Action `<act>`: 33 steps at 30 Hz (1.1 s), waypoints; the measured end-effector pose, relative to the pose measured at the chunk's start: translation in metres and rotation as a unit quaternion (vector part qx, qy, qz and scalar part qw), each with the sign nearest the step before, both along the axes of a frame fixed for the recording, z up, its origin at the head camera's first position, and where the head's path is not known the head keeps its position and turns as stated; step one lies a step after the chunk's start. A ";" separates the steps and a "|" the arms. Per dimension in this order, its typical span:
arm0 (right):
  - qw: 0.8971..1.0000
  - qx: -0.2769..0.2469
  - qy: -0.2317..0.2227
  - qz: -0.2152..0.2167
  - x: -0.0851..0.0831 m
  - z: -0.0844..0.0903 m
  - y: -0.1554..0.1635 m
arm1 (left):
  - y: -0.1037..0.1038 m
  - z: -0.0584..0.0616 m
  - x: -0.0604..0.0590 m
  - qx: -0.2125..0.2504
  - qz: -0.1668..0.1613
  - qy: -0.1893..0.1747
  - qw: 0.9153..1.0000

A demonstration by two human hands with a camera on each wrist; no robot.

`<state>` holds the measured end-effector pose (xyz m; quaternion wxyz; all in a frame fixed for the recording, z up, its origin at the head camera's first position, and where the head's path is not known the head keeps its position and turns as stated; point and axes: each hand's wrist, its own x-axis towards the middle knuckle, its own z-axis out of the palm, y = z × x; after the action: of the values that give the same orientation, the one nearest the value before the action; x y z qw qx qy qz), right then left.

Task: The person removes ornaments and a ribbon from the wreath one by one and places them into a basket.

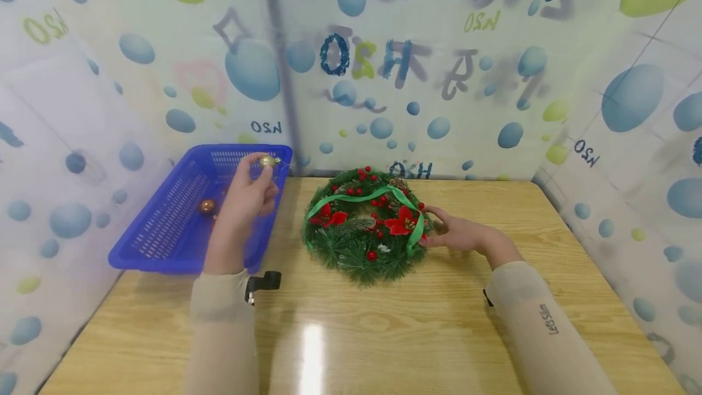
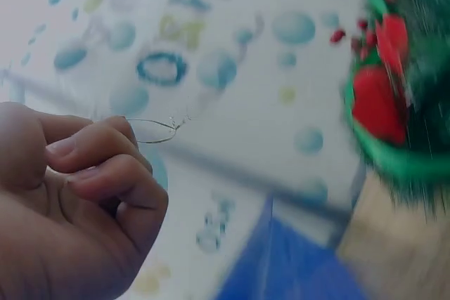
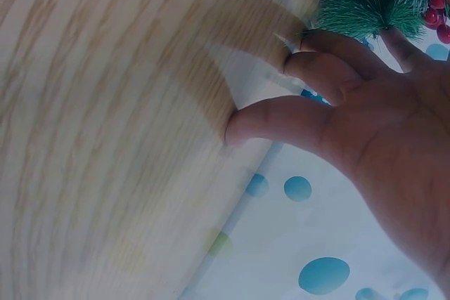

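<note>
Two hands over a wooden bench (image 1: 384, 334). Right hand (image 1: 457, 235), centre right, fingers spread against the wreath (image 1: 366, 224) rim, apparently steadying it. Left hand (image 1: 249, 191), centre left, pinches a gold bauble (image 1: 267, 161) by its wire loop, raised above the blue basket (image 1: 164, 224); another bauble (image 1: 206, 206) lies inside.

A wooden desk (image 1: 384, 322) with a pale grain fills the near part of the scene and shines under a light overhead. On its far left sits a blue slotted basket (image 1: 164, 224), partly overhanging the edge, with a copper-coloured ball (image 1: 206, 206) lying inside. Sheeting printed with blue and green bubbles (image 1: 493, 78) (lettering on it reads mirrored) closes in the left, far and right sides.
</note>
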<state>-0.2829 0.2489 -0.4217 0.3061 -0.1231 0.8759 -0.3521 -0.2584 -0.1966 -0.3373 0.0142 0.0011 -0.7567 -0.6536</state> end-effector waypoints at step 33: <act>1.000 0.003 -0.005 0.015 0.001 0.001 -0.003 | -0.064 -0.049 -0.011 -0.334 0.002 -0.058 0.941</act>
<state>-0.2818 0.2464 -0.4205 0.3159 -0.1332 0.8735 -0.3455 -0.2690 -0.2608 -0.3861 -0.0284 0.0359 -0.9312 -0.3617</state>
